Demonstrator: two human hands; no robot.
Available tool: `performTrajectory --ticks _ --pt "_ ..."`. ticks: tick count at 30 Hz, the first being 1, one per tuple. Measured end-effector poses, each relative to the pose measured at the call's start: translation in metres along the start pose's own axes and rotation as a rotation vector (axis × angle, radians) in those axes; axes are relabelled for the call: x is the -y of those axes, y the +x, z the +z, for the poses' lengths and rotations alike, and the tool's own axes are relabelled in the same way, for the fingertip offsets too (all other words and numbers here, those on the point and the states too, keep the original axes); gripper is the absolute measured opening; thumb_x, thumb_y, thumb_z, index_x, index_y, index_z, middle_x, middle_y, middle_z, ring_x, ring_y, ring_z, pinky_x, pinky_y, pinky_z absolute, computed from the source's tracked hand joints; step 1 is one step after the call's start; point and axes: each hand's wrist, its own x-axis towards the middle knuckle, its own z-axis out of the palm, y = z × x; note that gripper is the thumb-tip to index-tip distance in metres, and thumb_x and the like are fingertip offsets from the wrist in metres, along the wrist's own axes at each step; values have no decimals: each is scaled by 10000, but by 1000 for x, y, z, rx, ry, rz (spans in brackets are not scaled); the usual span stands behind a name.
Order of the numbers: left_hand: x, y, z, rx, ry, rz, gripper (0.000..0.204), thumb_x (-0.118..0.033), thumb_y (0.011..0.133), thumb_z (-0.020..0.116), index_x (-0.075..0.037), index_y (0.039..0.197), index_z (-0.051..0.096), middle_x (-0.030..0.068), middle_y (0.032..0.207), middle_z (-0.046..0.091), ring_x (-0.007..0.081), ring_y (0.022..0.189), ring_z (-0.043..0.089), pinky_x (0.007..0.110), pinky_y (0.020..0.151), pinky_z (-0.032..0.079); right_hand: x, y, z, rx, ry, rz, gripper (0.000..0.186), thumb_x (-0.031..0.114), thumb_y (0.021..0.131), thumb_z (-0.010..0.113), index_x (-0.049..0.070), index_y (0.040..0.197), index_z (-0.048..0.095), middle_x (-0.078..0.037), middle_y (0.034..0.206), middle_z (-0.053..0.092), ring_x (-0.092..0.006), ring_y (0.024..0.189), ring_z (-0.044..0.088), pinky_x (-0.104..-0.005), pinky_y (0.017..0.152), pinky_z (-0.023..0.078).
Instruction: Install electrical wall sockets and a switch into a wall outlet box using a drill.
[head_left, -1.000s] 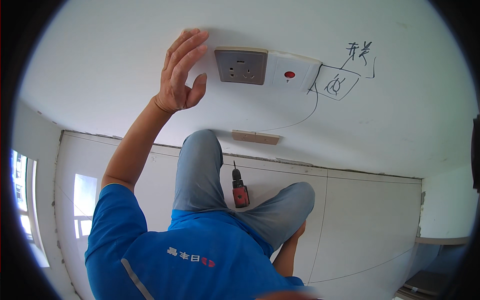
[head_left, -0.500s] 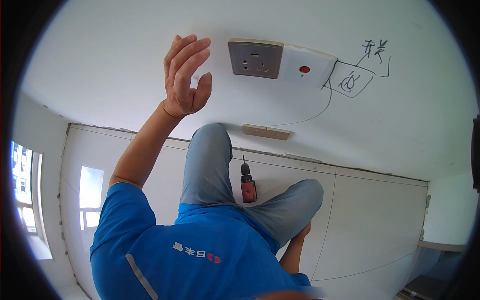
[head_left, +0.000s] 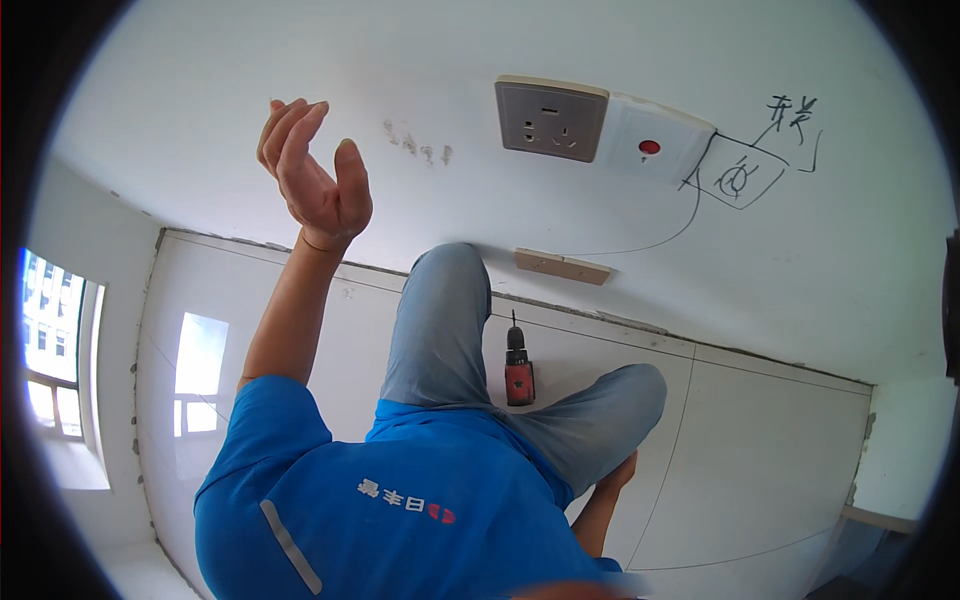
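My left hand (head_left: 315, 175) is raised before the white wall, left of the grey socket plate (head_left: 552, 122) and apart from it. Its fingers are loosely curved, the thumb stands away, and nothing is in it. My right hand (head_left: 622, 472) is low by my bent right leg, which hides its fingers. Adjoining the socket plate is a white plate with a red round centre (head_left: 649, 147). Lower on the wall sits a beige double plate (head_left: 562, 266). On the floor between my legs lies a red and black cordless drill (head_left: 518, 383), its bit toward the wall.
Black pen marks (head_left: 738, 178) cover the wall right of the plates, with a curved line running down to the beige plate. Dark smudges (head_left: 415, 145) show near my left hand. Pale floor tiles (head_left: 755, 440) meet the wall at a rough seam. A window (head_left: 55, 345) is at left.
My left hand has moved left, away from the socket plate, and the smudges now show. The view has shifted, so wall plates and drill appear farther right. My right hand remains by the leg.
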Motion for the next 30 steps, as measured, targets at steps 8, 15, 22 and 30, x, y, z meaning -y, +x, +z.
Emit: performTrajectory --ticks 8,15,22,30 --pt "-50 -39 4 158 -231 -80 487 140 681 673 -26 1139 652 92 921 639 277 808 595 388 720 500 6 16 4 -85 -162 -39 486 389 1043 502 14 1342 578 -157 1287 637 -312 1154 634 -442 980 518" --pt "-75 -29 23 215 -316 -20 471 117 708 680 -73 1139 666 77 975 608 287 936 621 392 820 534 -2 11 -10 26 -27 49 415 367 1056 491 13 1229 622 -129 1192 668 -265 1091 649 -401 947 521" --pt "-62 8 61 381 -183 75 781 -174 723 896 -85 1418 551 148 1515 487 369 1417 410 541 1182 321 6 63 -55 -400 -259 -90 281 324 1041 516 118 1114 693 34 804 550 -87 685 490 -268 607 433" --pt "-50 18 94 349 -68 176 735 -333 881 762 -156 1511 427 127 1588 433 325 1489 366 545 1284 193 168 34 216 29 -310 -554 417 382 1089 481 -10 1182 592 28 699 379 -86 614 344 -251 559 285"
